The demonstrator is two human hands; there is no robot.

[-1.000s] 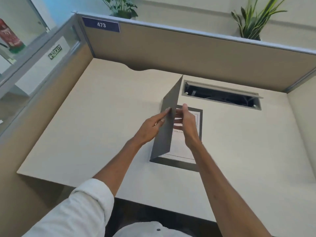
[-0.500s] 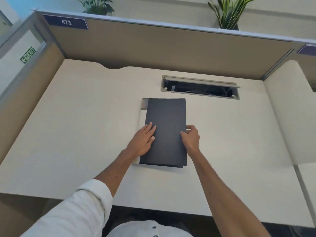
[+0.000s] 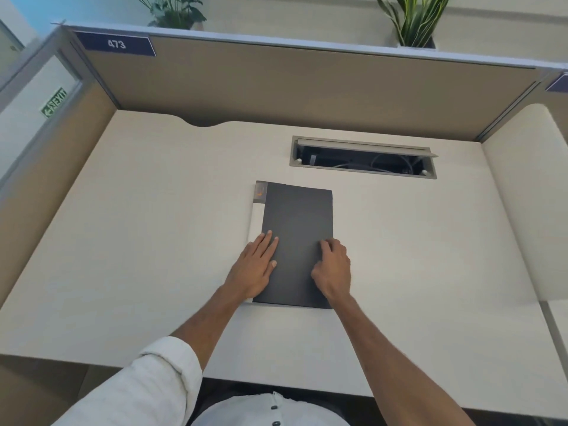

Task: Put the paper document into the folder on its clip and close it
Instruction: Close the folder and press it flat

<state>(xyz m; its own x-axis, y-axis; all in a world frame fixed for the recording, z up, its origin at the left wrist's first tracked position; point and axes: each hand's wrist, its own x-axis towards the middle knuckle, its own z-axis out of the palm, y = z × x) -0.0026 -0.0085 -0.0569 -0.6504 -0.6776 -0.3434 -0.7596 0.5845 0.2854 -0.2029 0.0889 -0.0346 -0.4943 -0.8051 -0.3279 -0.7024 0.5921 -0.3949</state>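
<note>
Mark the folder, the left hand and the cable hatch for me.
folder (image 3: 298,222): head view, bare middle of the dark cover.
left hand (image 3: 253,267): head view, back of the hand.
cable hatch (image 3: 362,142): head view, its raised grey flap.

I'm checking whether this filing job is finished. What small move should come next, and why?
Probably lift both hands away. The dark folder lies flat and closed on the desk, with the left hand resting flat on its left edge and the right hand on its cover, so nothing seems left to do.
</note>
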